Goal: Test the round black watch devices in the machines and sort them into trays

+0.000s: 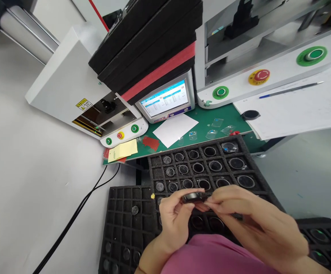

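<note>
Between the thumb and fingers of my left hand point(174, 217) is a round black part point(192, 196) with a shiny rim, held edge-on above a foam tray. My right hand point(248, 207) has its thumb and fingertips pinched together at the right side of that part. Whether the fingertips grip its edge or something small on it, I cannot make out. Below both hands lies the black foam tray point(255, 161), divided into square cells with round black parts point(215, 166) in many of them. My hands hide some of its nearer cells.
A second foam tray point(120, 220) sits lower left, another point(302, 224) lower right. On the green bench point(205, 118) are clear film pieces point(211, 134), white paper point(175, 129), a pen point(291, 90) and a loose black disc point(251, 115). Behind stand a screen point(165, 99) and two button-fronted machines point(236, 85).
</note>
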Demonstrator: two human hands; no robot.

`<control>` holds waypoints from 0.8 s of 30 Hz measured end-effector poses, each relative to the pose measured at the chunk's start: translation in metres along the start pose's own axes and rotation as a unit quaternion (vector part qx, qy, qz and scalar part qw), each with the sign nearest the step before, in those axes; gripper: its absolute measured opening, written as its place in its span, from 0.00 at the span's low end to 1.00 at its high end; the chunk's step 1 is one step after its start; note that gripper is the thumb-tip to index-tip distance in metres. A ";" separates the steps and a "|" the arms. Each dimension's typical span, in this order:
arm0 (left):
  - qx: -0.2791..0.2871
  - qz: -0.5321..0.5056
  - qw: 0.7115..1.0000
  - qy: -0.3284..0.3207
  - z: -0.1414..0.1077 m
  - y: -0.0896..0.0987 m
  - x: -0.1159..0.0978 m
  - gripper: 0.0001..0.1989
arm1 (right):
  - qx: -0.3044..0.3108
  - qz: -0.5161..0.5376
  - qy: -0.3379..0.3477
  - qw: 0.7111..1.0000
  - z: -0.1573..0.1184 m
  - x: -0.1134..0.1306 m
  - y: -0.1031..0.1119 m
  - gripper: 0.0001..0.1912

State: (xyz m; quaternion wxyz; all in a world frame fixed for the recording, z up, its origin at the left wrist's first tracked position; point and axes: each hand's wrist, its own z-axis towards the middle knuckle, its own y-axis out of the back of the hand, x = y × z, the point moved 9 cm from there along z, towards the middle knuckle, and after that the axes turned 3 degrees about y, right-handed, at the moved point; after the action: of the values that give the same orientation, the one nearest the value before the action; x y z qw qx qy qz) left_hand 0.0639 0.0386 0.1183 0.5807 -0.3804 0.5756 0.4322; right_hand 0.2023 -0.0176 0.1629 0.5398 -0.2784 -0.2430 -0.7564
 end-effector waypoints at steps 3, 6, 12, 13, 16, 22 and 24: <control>-0.156 -0.025 0.987 0.015 0.006 0.038 0.013 0.12 | 0.072 0.003 0.021 0.997 -0.008 -0.023 -0.013 0.10; -0.309 -0.097 0.946 0.011 0.006 0.078 0.024 0.17 | 0.108 -0.091 -0.126 0.982 -0.007 -0.125 -0.013 0.01; -0.311 -0.119 0.940 0.081 0.001 0.095 0.050 0.22 | 0.086 -0.176 -0.249 0.949 0.043 -0.292 -0.010 0.15; -0.313 -0.124 0.938 0.087 -0.002 0.098 0.054 0.22 | 0.090 -0.174 -0.257 0.946 0.050 -0.303 -0.015 0.15; -0.309 -0.150 0.933 0.110 -0.008 0.110 0.066 0.23 | 0.089 -0.153 -0.279 0.944 0.062 -0.314 -0.028 0.15; -0.258 -0.098 0.943 0.187 -0.010 0.112 0.080 0.23 | 0.047 -0.063 -0.285 0.955 0.052 -0.254 -0.031 0.20; -0.249 -0.104 0.941 0.202 -0.007 0.103 0.082 0.24 | 0.055 -0.016 -0.274 0.960 0.036 -0.211 -0.036 0.24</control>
State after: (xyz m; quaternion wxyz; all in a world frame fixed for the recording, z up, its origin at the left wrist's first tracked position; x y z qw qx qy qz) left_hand -0.0386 0.0721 0.0419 0.3804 -0.6499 0.5122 0.4131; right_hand 0.2296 0.1612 0.0421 0.4548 -0.4412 -0.4270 -0.6451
